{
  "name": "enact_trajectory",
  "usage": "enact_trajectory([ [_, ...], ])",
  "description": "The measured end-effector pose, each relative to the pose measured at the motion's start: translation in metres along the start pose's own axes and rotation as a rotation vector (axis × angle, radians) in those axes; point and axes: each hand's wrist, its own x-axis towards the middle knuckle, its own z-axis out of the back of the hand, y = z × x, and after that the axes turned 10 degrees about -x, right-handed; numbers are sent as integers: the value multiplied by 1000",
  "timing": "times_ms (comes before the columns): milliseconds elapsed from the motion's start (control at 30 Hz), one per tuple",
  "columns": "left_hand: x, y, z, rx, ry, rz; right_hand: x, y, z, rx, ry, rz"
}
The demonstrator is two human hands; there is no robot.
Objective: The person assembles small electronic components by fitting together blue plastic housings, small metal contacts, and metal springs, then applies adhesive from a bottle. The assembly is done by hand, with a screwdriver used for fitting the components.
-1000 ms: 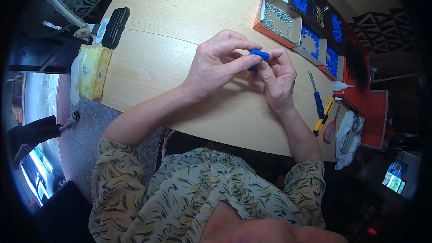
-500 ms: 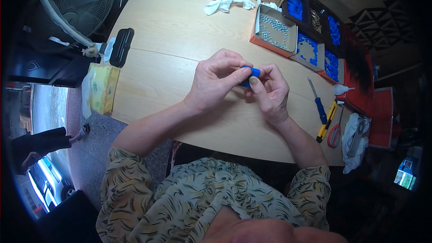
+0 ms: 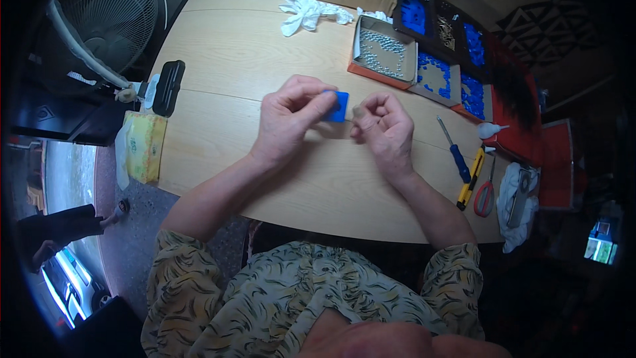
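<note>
Blue piece [image 3: 340, 107], in the head view, is over the bench [image 3: 218, 46], pinched by the fingers of the left hand [image 3: 282, 119]. Fingers of the right hand [image 3: 389, 135] curl narrowly just beside it; whether they hold anything cannot be told. Screwdriver [image 3: 458, 160], knife [image 3: 472, 179] and scissors [image 3: 485, 199] lie rightward.

Has a pale wood-grain worktop [image 3: 232, 59] above speckled grey floor [image 3: 142, 215], bright daylight [image 3: 69, 166] at left, dim shadow [image 3: 530, 285] at right
</note>
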Motion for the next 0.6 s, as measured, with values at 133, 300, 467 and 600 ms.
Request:
enact_trajectory([
  [133, 1, 4, 12, -16, -75, -28, -9, 43, 17, 121, -34, 438],
  [300, 4, 0, 4, -10, -52, -39, -65, 142, 27, 433, 176, 753],
  [467, 5, 7, 9, 76, -77, 6, -92, 169, 38, 1113, 384, 1053],
  [600, 8, 9, 8, 51, -81, 17, -103, 167, 56, 1164, 444, 1071],
])
